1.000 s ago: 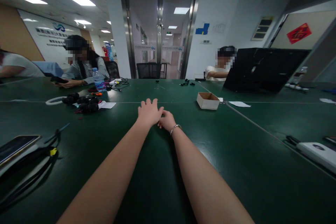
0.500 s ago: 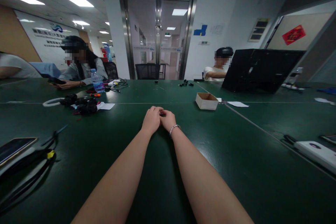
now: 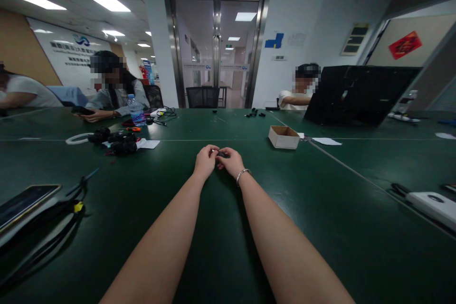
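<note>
Left hand [image 3: 204, 165] is drawn narrow, thumb and fingers bent inward; a second ago it lay spread out, palm down. At its fingertips a tiny pale glint [image 3: 213, 151] shows, though I cannot tell whether it is part of something gripped there. Just right of it, between the two hands, is a small, dark, elongated piece [image 3: 223, 154], its material too small to make out. Half a second ago the hands were closer together and hid most of it; now a slight gap has opened and more of its length shows. That suggests handling shared by both hands, rather than the right alone. The right hand [image 3: 233, 163] has its thumb and fingers closed on the piece, over the dark green, smooth tabletop [image 3: 221, 237]; a thin silvery bangle [image 3: 242, 175] circles its wrist. Further right and farther off, several small black pieces [image 3: 254, 113] lie near the far edge. Next comes an open, rectangular, pale cardboard box [image 3: 284, 141], well apart from both hands, then a flat white sheet of paper [image 3: 326, 141], and at the far right a white, rounded-corner slab-like device [image 3: 432, 202].
</note>
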### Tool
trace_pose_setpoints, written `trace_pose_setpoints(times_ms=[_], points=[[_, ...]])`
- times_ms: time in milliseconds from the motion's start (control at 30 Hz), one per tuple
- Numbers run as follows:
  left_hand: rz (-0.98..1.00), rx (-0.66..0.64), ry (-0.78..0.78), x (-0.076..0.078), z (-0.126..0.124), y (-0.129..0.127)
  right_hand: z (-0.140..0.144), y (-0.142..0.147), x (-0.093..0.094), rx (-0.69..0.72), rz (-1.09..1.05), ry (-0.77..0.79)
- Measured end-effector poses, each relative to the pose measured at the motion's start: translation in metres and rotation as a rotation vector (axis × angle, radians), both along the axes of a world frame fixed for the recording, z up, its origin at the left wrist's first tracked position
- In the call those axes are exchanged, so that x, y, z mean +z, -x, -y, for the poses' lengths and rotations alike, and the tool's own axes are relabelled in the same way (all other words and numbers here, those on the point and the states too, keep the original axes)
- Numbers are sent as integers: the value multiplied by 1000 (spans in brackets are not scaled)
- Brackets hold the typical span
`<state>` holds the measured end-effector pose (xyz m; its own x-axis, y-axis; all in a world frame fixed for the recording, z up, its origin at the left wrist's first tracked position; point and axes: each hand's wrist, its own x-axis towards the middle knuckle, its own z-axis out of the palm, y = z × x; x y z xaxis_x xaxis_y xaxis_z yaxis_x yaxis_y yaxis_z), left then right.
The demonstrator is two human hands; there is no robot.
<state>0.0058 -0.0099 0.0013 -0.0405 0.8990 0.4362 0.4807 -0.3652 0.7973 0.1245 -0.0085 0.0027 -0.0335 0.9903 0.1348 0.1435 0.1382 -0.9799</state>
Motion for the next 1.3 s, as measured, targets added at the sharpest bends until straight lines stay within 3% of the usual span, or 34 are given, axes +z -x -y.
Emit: trace_pose_setpoints(times_ms=[467, 700, 1300], points=[[176, -11, 27, -7, -8, 4, -8, -10, -3, 22, -391, 61], [274, -24, 96, -12, -15, 8, -3, -15, 1, 110, -485, 59], [116, 33, 208, -1, -8, 8, -3, -22, -3, 200, -544, 48]])
